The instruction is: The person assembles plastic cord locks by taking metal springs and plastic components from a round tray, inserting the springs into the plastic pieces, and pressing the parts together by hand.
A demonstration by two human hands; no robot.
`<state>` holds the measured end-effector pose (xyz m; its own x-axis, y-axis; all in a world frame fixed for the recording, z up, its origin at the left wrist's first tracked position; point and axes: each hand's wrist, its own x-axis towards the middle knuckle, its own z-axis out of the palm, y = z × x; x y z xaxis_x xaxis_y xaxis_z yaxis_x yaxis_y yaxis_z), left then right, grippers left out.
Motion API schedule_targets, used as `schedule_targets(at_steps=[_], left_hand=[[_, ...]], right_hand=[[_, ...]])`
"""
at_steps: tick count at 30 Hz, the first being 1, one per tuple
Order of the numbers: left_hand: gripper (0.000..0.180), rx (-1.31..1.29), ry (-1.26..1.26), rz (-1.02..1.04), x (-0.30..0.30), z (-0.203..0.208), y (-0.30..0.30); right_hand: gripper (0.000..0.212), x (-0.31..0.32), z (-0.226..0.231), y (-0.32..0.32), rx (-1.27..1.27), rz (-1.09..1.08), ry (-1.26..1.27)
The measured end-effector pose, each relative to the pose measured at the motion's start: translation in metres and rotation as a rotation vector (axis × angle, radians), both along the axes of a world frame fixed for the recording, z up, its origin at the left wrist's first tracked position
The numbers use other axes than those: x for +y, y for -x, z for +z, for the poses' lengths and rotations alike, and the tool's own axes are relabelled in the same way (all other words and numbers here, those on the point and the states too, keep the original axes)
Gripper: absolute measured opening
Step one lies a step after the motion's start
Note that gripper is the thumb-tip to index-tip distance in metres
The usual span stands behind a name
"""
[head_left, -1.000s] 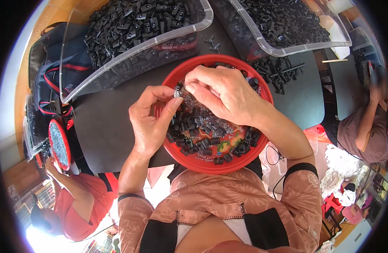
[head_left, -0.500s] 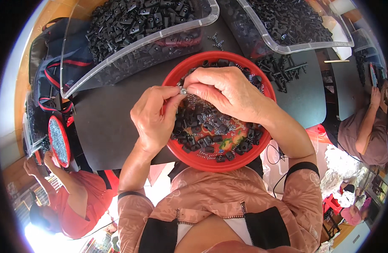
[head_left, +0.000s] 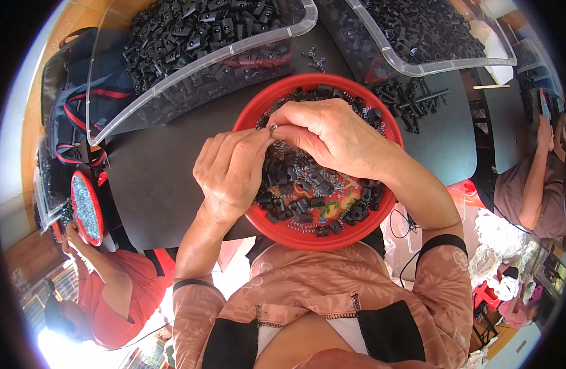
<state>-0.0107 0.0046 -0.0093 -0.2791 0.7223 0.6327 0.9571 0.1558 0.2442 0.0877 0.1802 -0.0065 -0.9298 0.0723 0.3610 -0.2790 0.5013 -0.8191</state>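
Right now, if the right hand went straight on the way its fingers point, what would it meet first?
Ahead of the right hand, likely the small shiny piece, then the left hand; exact depth is unclear.

You wear a dusty-pink top (head_left: pixel 320 277) printed with paler leaves and flowers. Its left sleeve (head_left: pixel 195 320) and right sleeve (head_left: pixel 449 277) end in dark bands, the right band (head_left: pixel 441 245) the broader to the eye. Two black panels (head_left: pixel 390 332) flank your open neckline, with white insets (head_left: pixel 346 335) along their inner edges and dark zigzag stitching (head_left: pixel 356 302) above. Your left hand (head_left: pixel 230 169) and right hand (head_left: pixel 335 135) are bare.
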Motion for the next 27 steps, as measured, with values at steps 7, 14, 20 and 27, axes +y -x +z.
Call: schedule_targets(at_steps=[7,14,20,27], left_hand=[[0.012,-0.497,0.027,0.066,-0.002,0.004,-0.009],[0.01,-0.837,0.058,0.012,-0.005,0.01,-0.008],[0.032,-1.357,0.074,-0.131,-0.006,0.013,-0.004],[0.038,-1.476,-0.083,-0.215,-0.009,0.01,0.003]], right_hand=[[0.02,-0.002,-0.003,-0.002,0.148,-0.051,-0.101],[0.024,-0.002,0.0,-0.001,0.271,-0.007,-0.098],[0.023,0.003,0.007,-0.001,0.383,0.054,-0.186],[0.008,0.01,0.02,-0.007,0.189,0.023,0.159]])
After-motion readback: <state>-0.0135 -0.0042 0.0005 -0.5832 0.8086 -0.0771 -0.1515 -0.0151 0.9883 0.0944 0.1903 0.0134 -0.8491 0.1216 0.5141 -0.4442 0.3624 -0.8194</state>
